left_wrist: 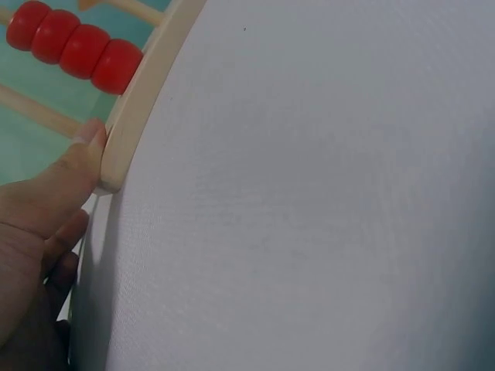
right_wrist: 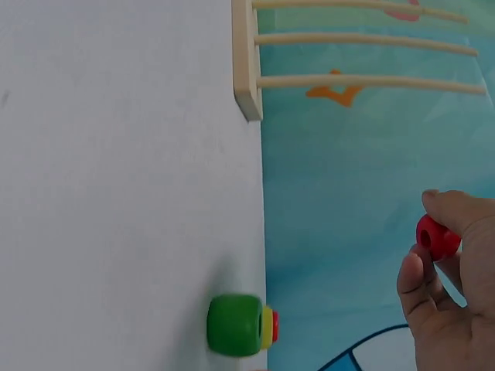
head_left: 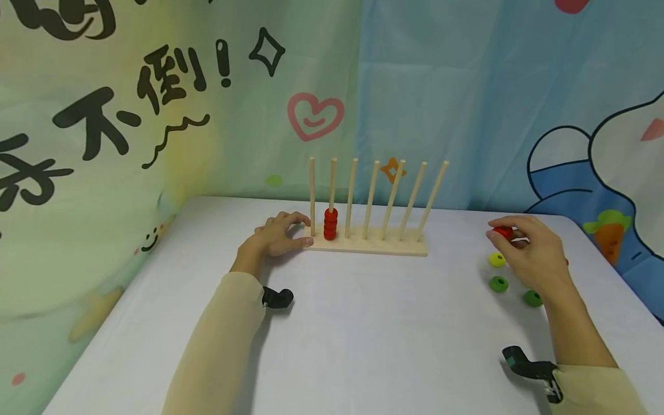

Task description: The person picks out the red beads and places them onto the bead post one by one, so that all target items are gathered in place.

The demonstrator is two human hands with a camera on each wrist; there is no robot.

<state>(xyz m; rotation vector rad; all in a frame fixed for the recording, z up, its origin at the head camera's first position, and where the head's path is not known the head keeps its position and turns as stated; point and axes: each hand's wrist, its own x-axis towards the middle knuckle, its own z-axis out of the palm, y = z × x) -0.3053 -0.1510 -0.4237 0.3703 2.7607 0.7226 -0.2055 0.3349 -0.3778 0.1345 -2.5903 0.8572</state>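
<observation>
A wooden peg board (head_left: 373,246) with several upright pegs stands toward the back of the table. Several red beads (head_left: 330,225) are stacked on its second peg from the left; the left wrist view shows these stacked beads (left_wrist: 76,48) close up. My left hand (head_left: 277,236) grips the board's left end, thumb at the front and fingers behind. Off to the right, my right hand (head_left: 539,256) pinches a red bead (right_wrist: 438,238) between thumb and fingers, above the table. The hole in this bead shows in the right wrist view.
Below the right hand lie a yellow bead (head_left: 497,260), a green bead (head_left: 498,283) and another green bead (head_left: 532,298) near the wrist. A sliver of red (head_left: 567,262) peeks out past that hand. A printed cloth (head_left: 425,86) hangs behind the white table (head_left: 384,334).
</observation>
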